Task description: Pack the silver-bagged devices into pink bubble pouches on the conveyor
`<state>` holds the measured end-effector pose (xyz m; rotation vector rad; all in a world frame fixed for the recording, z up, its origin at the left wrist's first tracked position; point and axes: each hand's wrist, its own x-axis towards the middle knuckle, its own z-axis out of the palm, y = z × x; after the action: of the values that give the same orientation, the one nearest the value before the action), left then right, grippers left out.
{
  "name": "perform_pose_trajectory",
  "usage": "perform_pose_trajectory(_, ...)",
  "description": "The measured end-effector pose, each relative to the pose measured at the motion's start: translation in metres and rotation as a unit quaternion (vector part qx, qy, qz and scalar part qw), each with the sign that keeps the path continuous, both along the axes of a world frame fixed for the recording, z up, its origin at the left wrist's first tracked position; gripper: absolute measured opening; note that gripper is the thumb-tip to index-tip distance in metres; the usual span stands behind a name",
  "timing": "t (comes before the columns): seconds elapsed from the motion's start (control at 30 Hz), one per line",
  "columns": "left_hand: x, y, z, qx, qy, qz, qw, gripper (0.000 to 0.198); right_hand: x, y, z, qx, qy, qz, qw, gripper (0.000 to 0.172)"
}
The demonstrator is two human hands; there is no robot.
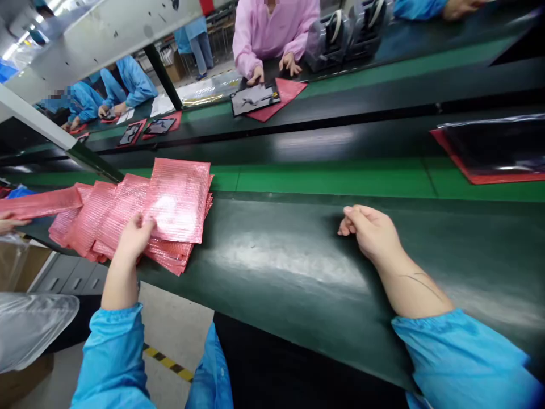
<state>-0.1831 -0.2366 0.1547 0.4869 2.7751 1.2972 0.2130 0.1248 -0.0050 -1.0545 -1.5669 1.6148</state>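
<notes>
The bags (170, 210) lie at my bench's (276, 267) left end, in my left hand (134, 236); my right hand (370, 230) rests mid-bench, before the belt (332, 179).

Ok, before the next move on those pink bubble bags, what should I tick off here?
1. Contact: ok, left hand rests on the top pink bubble bag.
2. Single bag taken: cannot tell, the grip is hidden.
3. Spare hand free: ok, right hand is empty, fingers curled, on the dark worktop.
4. Stack squared: not ok, the pile is fanned out.
5. Neighbour clear: not ok, another person's hand holds a pink bag at the pile's left end.
</notes>
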Motion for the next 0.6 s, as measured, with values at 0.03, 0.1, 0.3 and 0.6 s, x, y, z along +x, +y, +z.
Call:
perform_pose_trajectory(0.03,0.0,-0.001,0.0,-0.047,0.065,-0.001,0.997,0.027,0.0,0.0,0.001,0.0,-0.005,0.001,1.0,0.065)
perform_pose_trajectory(0.1,0.013,0.006,-0.007,-0.101,0.183,-0.044,0.977,0.035,-0.001,-0.002,0.003,0.01,-0.022,0.005,1.0,0.065)
perform_pose_trajectory(0.3,0.073,0.048,-0.067,-0.234,0.208,-0.185,0.932,0.066,0.001,-0.005,0.012,0.036,-0.075,0.015,0.996,0.075)
perform_pose_trajectory(0.6,0.079,0.008,-0.07,-0.233,0.233,-0.093,0.94,0.036,0.002,-0.001,0.007,0.046,-0.15,0.007,0.988,0.075)
